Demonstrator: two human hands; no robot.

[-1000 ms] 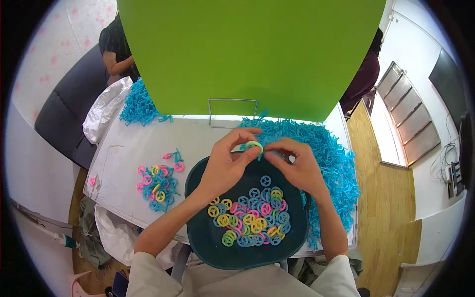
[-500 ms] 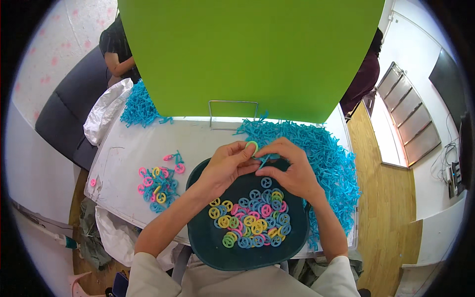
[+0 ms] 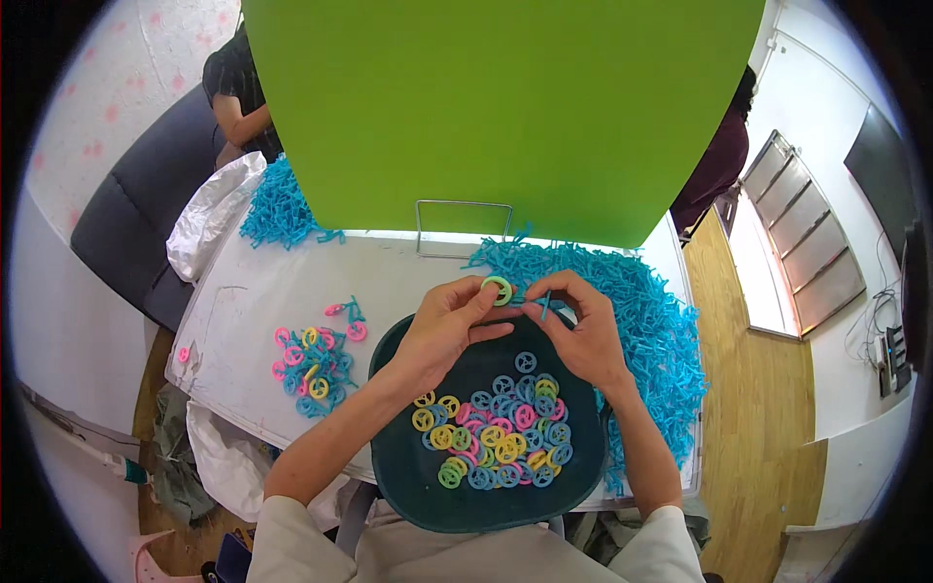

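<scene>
A green ring [image 3: 499,281] is pinched between thumb and fingers of the left hand [image 3: 449,321], above the far rim of the dark tub [image 3: 413,491]. At its 3 o'clock, the right hand [image 3: 583,330] grasps a small blue piece [image 3: 545,306] at the fingertips; whether ring and piece touch is hard to tell at this size. At 6 o'clock, inside the tub, lie many loose rings [image 3: 489,436] in blue, yellow, pink and green. At 8 o'clock, on the white table [image 3: 374,291], sits a cluster of ringed pieces [image 3: 330,365]. From 1 to 5 o'clock spreads a big heap of bare blue pieces [image 3: 632,311]; a 2nd heap [image 3: 274,214] lies at 10, beside the green panel [image 3: 496,117]. Judging by these amounts, work looks early: the joined lot is modest, and far more remains separate.
</scene>
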